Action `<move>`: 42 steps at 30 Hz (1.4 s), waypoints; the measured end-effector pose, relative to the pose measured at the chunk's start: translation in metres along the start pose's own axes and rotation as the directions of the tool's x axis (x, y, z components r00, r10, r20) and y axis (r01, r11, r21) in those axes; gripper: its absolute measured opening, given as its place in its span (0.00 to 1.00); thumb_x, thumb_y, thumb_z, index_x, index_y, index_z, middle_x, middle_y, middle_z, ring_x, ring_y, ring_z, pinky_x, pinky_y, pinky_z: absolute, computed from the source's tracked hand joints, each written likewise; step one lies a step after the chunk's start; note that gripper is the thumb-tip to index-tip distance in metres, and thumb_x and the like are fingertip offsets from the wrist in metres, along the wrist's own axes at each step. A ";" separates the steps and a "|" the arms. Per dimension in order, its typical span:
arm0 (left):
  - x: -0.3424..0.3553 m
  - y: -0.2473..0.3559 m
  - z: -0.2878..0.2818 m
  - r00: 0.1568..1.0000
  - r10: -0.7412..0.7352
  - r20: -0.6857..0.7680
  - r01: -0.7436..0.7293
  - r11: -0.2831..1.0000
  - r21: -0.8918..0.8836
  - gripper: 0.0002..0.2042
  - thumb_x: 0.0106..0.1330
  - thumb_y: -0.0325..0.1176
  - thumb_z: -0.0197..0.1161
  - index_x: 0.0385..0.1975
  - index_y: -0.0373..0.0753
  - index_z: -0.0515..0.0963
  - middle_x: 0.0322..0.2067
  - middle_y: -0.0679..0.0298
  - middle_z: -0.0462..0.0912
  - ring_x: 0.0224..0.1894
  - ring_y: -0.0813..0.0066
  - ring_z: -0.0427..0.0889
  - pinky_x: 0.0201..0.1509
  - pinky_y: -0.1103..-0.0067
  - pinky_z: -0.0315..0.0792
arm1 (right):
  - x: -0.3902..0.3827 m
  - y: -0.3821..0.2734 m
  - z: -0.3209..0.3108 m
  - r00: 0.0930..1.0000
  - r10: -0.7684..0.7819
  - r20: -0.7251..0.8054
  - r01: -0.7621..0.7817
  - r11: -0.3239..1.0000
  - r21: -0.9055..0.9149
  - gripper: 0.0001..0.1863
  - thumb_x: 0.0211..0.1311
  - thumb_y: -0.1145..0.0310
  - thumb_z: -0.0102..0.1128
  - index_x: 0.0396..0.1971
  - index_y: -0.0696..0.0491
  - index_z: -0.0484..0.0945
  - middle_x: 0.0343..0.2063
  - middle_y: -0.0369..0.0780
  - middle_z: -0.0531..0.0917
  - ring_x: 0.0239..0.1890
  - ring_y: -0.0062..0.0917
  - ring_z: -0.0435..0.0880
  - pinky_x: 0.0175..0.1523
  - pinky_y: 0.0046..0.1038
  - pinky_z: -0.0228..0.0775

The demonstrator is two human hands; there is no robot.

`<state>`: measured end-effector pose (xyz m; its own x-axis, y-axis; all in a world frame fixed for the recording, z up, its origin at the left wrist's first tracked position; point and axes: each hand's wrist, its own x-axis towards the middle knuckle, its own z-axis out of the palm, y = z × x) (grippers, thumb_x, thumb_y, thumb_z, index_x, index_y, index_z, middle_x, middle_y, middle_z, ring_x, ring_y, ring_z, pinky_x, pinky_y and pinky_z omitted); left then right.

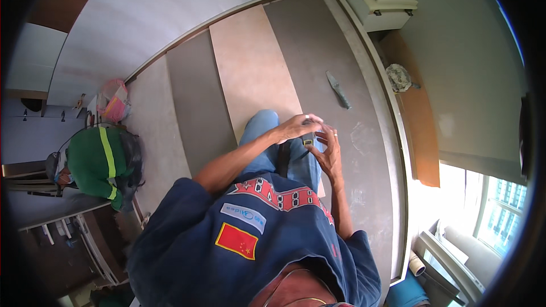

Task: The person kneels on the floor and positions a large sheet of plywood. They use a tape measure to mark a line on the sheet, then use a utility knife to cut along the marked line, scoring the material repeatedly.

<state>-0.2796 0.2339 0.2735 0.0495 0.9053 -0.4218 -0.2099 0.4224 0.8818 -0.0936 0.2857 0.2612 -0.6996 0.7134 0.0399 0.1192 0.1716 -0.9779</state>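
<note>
Both hands together above the knees. Left hand (298,126) curled over the top of a small dark rectangular object (308,140); right hand (329,150) cups it from below, fingers half-bent. Object pinched between them.

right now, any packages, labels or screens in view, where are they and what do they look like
Pink plastic bag: far left, on the floor by the wall, crumpled.
Red rectangular patch: on the person's dark blue shirt, yellow marks.
Pale blue-white label: just above it, oblong.
No screen visible.

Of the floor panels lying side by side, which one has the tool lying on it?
The grey panel farthest right, next to the wall. The dark trowel-like tool lies on it; the beige and other grey panels carry none.
</note>
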 end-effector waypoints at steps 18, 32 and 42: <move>-0.123 -0.067 -0.025 0.983 0.016 -0.184 -0.072 0.950 -0.305 0.33 0.63 0.42 0.68 0.64 0.37 0.61 0.51 0.62 0.70 0.57 0.72 0.72 0.62 0.73 0.67 | -0.029 0.022 0.078 0.857 0.307 0.414 -0.483 0.758 0.439 0.19 0.61 0.69 0.69 0.48 0.58 0.73 0.40 0.37 0.81 0.43 0.20 0.80 0.50 0.22 0.74; -0.080 -0.083 -0.191 0.973 -0.016 -0.230 0.132 0.857 0.499 0.24 0.52 0.47 0.72 0.44 0.38 0.77 0.37 0.59 0.82 0.41 0.72 0.80 0.47 0.74 0.74 | 0.100 0.064 0.091 0.732 0.467 0.496 -0.599 0.787 0.144 0.12 0.63 0.61 0.65 0.32 0.54 0.78 0.27 0.33 0.79 0.28 0.16 0.77 0.33 0.18 0.70; -0.148 -0.202 -0.403 0.690 -0.406 -0.599 0.662 0.689 0.296 0.19 0.65 0.49 0.59 0.43 0.39 0.79 0.32 0.62 0.84 0.37 0.70 0.82 0.44 0.72 0.73 | 0.279 0.209 0.128 0.761 0.620 0.191 -0.647 0.745 0.159 0.11 0.62 0.68 0.64 0.35 0.63 0.83 0.23 0.33 0.78 0.23 0.14 0.73 0.31 0.16 0.67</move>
<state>-0.6381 -0.0034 0.0725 -0.4651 0.4266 -0.7757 0.1771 0.9033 0.3906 -0.3538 0.4338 0.0417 -0.5934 0.5192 -0.6151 0.4295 -0.4421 -0.7875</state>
